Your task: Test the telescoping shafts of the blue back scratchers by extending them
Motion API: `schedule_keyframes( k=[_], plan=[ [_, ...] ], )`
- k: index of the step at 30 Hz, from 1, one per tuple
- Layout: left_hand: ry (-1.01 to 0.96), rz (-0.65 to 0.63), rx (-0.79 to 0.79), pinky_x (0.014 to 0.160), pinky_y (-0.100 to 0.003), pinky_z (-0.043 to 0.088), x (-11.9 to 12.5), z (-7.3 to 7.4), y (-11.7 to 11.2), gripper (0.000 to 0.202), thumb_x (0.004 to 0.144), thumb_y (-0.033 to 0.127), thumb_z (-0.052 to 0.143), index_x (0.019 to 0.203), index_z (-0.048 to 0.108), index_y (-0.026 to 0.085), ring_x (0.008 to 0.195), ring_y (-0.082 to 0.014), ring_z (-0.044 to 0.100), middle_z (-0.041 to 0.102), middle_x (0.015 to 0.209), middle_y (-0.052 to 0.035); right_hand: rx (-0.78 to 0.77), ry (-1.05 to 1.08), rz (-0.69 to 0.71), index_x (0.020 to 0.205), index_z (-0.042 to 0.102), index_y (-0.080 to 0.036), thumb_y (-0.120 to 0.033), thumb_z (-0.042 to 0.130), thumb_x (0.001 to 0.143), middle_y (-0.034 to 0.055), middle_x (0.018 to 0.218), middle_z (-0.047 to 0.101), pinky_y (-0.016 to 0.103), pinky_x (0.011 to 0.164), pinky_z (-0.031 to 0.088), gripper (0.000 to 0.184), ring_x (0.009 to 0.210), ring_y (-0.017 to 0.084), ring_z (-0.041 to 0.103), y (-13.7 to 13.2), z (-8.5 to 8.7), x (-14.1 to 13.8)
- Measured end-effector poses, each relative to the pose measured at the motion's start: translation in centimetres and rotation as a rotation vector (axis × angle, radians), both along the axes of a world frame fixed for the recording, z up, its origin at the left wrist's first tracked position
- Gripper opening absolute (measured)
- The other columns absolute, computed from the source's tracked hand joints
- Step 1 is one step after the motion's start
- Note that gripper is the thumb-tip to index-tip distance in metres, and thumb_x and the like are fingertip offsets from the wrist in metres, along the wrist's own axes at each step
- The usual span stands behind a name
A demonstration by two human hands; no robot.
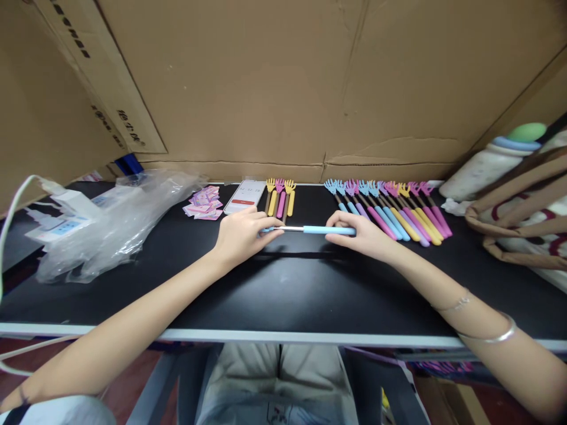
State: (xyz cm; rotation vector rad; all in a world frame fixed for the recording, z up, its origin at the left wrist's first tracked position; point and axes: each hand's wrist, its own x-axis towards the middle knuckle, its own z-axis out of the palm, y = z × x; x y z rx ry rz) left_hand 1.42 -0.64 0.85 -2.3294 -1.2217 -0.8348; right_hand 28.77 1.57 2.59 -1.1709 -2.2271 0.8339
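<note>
A back scratcher (315, 230) with a light blue handle and a thin metal shaft lies level between my hands, above the black table. My left hand (243, 236) is closed round its head end, hiding most of the claw. Closed on the blue handle at the other end is my right hand (354, 231). Just beyond my left fingers lie a few back scratchers (280, 198) in yellow and pink. A longer row of back scratchers (390, 211), blue, purple, pink and yellow, is laid out past my right hand, claws pointing away.
Left of the phone (243, 198) sits a pile of small pink cards (204, 203). Clear plastic bags (119, 218) partly cover a white power strip (66, 227). A bottle (487, 165) and a brown-handled bag (522, 218) stand at right. Cardboard (274, 82) walls the back.
</note>
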Motion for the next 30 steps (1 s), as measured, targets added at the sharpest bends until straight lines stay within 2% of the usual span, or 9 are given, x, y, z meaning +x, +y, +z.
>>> schedule_keyframes(
  k=[4,8,13,19,23,25,30],
  plan=[
    [-0.018,0.024,0.003,0.049,-0.026,0.028,-0.1,0.3,0.0,0.025,0.088,0.046,0.051,0.089,0.07,0.03,0.07,-0.013,0.054,0.068,0.072,0.0037,0.281,-0.091,-0.023,0.083,0.056,-0.019,-0.038,0.059,0.079,-0.0033,0.061,0.048,0.023,0.054,0.031,0.02,0.055,0.009,0.042,-0.2,0.3,0.0],
    [-0.018,0.027,-0.016,0.049,-0.025,0.029,0.0,0.2,0.1,0.024,0.088,0.044,0.051,0.091,0.069,0.03,0.072,-0.0127,0.055,0.069,0.074,0.005,0.405,-0.109,-0.072,0.084,0.057,-0.02,-0.038,0.061,0.078,-0.0011,0.066,0.054,0.023,0.054,0.034,0.02,0.056,0.01,0.046,0.0,0.5,0.2],
    [-0.028,0.034,-0.038,0.05,-0.025,0.031,-0.1,0.1,0.1,0.026,0.089,0.044,0.049,0.091,0.07,0.029,0.074,-0.0127,0.056,0.068,0.073,0.004,0.454,-0.103,-0.095,0.084,0.055,-0.02,-0.039,0.06,0.08,0.0002,0.072,0.06,0.023,0.056,0.037,0.019,0.057,0.011,0.049,0.4,0.4,0.8],
    [0.0,0.002,-0.009,0.051,-0.027,0.031,-0.3,0.1,0.2,0.028,0.09,0.042,0.048,0.09,0.071,0.027,0.072,-0.014,0.055,0.069,0.073,0.0019,0.523,-0.267,-0.062,0.086,0.057,-0.022,-0.042,0.053,0.085,-0.0023,0.065,0.06,0.022,0.055,0.034,0.02,0.055,0.01,0.051,0.3,0.1,1.1],
    [0.025,-0.061,0.065,0.06,-0.028,0.036,-0.1,0.3,0.1,0.026,0.089,0.039,0.05,0.088,0.072,0.026,0.069,-0.0148,0.052,0.069,0.07,0.0011,0.569,-0.341,-0.049,0.088,0.058,-0.024,-0.043,0.05,0.087,-0.0027,0.066,0.062,0.023,0.054,0.033,0.021,0.053,0.01,0.05,0.4,0.2,1.2],
    [0.03,-0.08,0.093,0.064,-0.029,0.037,-0.1,0.2,0.1,0.024,0.089,0.038,0.051,0.087,0.072,0.026,0.067,-0.0152,0.051,0.068,0.068,0.0013,0.558,-0.339,-0.048,0.088,0.059,-0.024,-0.043,0.05,0.087,-0.0022,0.067,0.063,0.023,0.055,0.033,0.022,0.053,0.011,0.051,0.4,0.3,1.3],
    [0.02,-0.101,0.082,0.063,-0.029,0.034,-0.1,0.0,-0.1,0.024,0.089,0.037,0.051,0.089,0.072,0.026,0.067,-0.016,0.049,0.067,0.065,0.0004,0.435,-0.2,-0.025,0.086,0.059,-0.022,-0.043,0.05,0.086,-0.0004,0.072,0.063,0.023,0.055,0.035,0.023,0.056,0.011,0.05,0.7,0.4,1.3]
  ],
)
